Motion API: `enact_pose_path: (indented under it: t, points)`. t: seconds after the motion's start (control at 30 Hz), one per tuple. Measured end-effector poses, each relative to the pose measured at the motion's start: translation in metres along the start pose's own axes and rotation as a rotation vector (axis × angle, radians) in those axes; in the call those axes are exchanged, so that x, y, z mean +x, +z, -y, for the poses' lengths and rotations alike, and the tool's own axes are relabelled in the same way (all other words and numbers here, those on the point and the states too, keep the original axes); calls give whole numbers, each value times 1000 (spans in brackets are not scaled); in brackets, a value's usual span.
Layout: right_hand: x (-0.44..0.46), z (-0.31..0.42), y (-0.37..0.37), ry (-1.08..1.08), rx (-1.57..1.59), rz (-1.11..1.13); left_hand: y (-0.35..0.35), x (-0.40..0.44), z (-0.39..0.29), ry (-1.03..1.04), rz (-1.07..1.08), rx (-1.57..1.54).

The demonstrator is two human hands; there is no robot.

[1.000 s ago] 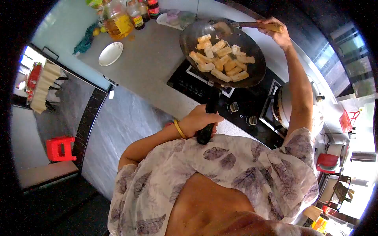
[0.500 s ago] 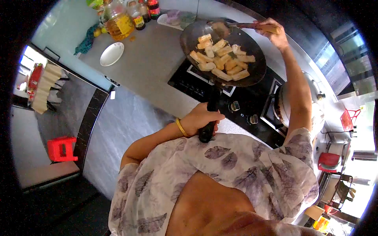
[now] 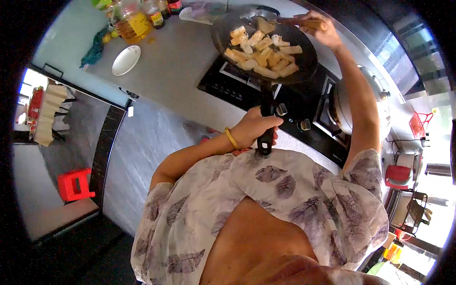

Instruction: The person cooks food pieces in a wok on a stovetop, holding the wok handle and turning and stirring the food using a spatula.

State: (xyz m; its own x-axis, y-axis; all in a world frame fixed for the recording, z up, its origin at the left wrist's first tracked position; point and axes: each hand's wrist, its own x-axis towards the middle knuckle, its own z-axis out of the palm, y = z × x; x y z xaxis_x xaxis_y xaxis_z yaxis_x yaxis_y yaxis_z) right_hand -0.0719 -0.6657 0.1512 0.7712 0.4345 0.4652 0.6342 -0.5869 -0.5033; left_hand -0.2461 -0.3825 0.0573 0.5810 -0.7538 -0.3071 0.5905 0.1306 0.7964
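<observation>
A dark wok (image 3: 308, 59) sits over the left burner, tilted somewhat. My left hand (image 3: 254, 127) is closed around its black handle (image 3: 267, 99), close to my body. In the wok lie several golden-white rectangular pieces (image 3: 263, 58) that look like fried tofu. On the far side my right hand (image 3: 324, 32) grips the wooden handle of a spatula (image 3: 289, 21). The spatula's metal blade is inside the wok, at the far edge of the pieces; whether it touches them I cannot tell.
Right of the wok, a large lidded pot (image 3: 354, 102) stands on the black gas stove (image 3: 228, 88). On the counter to the left are a white plate (image 3: 126, 60), an oil jug (image 3: 130, 26), sauce bottles (image 3: 156, 16) and a teal cloth (image 3: 95, 47). A red stool (image 3: 76, 184) stands on the floor.
The camera view has shifted, so the stove and counter sit higher in it. The wok's handle has swung a little to the right with my left hand. The spatula blade is nearer the pieces.
</observation>
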Motion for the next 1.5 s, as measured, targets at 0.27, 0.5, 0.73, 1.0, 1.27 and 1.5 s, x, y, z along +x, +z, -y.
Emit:
enact_pose_path:
  t: [0.27,0.5,0.73,1.0,1.27,1.5]
  points:
    - [-17,61,-21,-68,-414,-25,19,36,30,29,85,-144]
    - [-39,168,8,113,-296,-249,32,76,58,101,127,-228]
    - [-57,155,44,111,-807,-278,-15,65,41,-332,314,39]
    - [-54,152,90,369,-369,-481,-139,4,38,-552,415,115]
    - [-46,133,108,335,-389,-357,-247,-26,52,-566,101,-129]
    - [-50,118,108,302,-344,-304,-265,-41,54,-515,-32,-203]
